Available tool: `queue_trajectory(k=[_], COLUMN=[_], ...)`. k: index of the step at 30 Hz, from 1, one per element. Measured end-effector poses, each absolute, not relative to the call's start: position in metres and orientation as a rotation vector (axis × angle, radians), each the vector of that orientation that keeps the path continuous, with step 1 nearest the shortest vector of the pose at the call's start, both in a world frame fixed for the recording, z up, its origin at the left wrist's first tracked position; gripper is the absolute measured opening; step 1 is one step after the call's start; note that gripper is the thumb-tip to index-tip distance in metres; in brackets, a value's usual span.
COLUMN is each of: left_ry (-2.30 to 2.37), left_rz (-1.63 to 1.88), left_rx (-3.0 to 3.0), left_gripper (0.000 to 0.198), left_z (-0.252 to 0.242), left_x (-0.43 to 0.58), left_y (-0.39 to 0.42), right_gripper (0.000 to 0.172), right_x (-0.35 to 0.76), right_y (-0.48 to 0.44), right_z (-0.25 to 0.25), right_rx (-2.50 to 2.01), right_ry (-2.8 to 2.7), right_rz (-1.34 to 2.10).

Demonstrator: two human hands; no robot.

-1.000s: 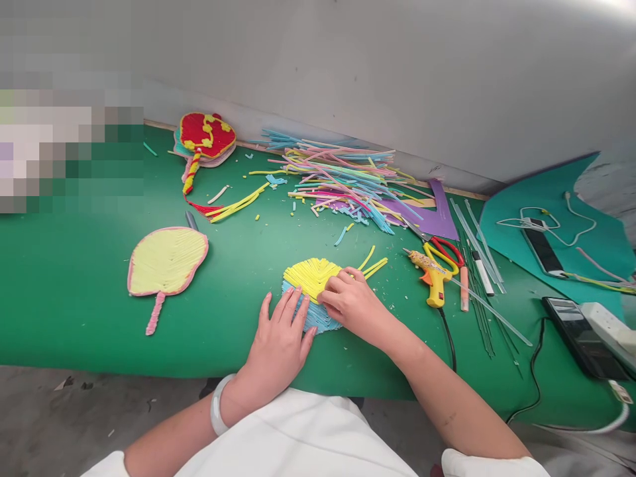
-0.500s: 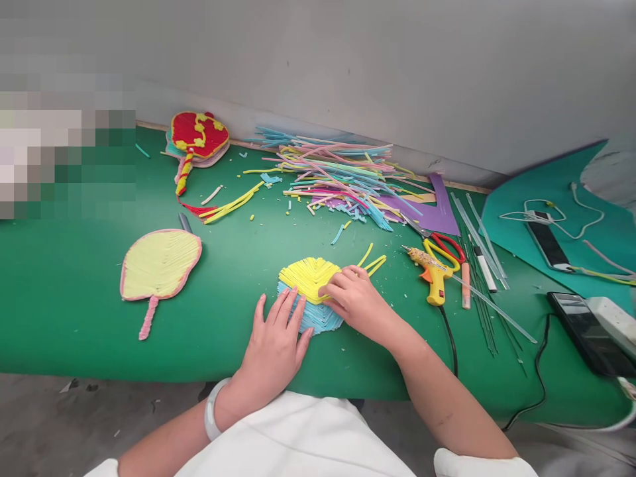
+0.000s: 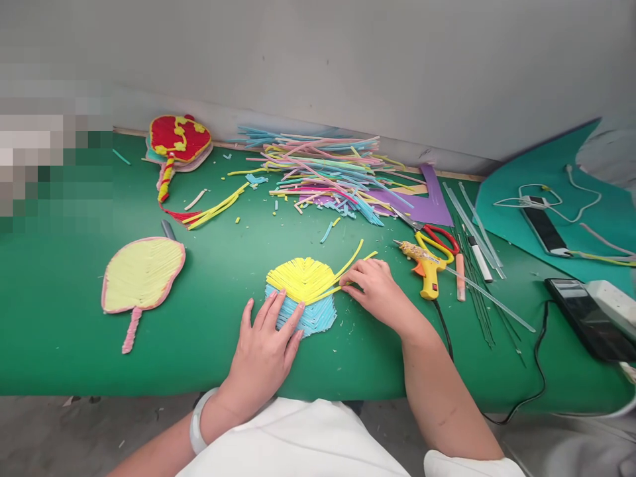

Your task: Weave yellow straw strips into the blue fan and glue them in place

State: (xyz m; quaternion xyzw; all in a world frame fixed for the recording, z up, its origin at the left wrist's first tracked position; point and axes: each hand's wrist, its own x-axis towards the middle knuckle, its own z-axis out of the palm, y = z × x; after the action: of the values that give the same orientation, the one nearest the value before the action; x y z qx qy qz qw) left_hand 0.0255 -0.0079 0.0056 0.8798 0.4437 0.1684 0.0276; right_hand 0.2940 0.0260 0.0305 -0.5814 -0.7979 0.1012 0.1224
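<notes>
A fan-shaped piece lies on the green table, its upper half of yellow pipe cleaners [image 3: 304,277] and its lower half of blue pipe cleaners [image 3: 318,318]. My left hand [image 3: 263,341] is spread flat, fingertips resting on the left side of the blue part. At the piece's right edge, my right hand [image 3: 375,288] pinches a yellow pipe cleaner [image 3: 334,290] between thumb and fingers. Loose yellow ends [image 3: 354,255] stick out to the upper right, partly hidden by that hand.
Left lies a pale yellow fan [image 3: 144,275] with a pink rim; behind it, a red fan [image 3: 181,142]. A heap of pipe cleaners [image 3: 322,165] lies by the wall. Right are a glue gun [image 3: 427,268], scissors [image 3: 440,238], glue sticks [image 3: 479,218] and a phone [image 3: 576,318].
My right hand has moved off the yellow surface to the right edge, with a yellow pipe cleaner now showing in its fingers. My left hand stays on the blue part. The view has shifted slightly.
</notes>
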Motion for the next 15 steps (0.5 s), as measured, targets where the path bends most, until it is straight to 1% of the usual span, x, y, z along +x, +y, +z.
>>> queue_trajectory(k=[7,15], left_ry=[1.358,1.36], left_rz=[0.565,0.562], left_rx=[2.735,2.737], left_gripper=[0.037,0.037], left_z=[0.0053,0.0066], left_x=[0.0267,0.0267], left_y=[-0.0064,-0.0066], right_gripper=[0.01,0.008], right_x=[0.29,0.2871], right_y=[0.0287,0.0297], right_z=[0.0238,0.023], right_rx=[-1.703,-1.752], right_ry=[-2.23,-2.163], right_rz=[0.224,0.295])
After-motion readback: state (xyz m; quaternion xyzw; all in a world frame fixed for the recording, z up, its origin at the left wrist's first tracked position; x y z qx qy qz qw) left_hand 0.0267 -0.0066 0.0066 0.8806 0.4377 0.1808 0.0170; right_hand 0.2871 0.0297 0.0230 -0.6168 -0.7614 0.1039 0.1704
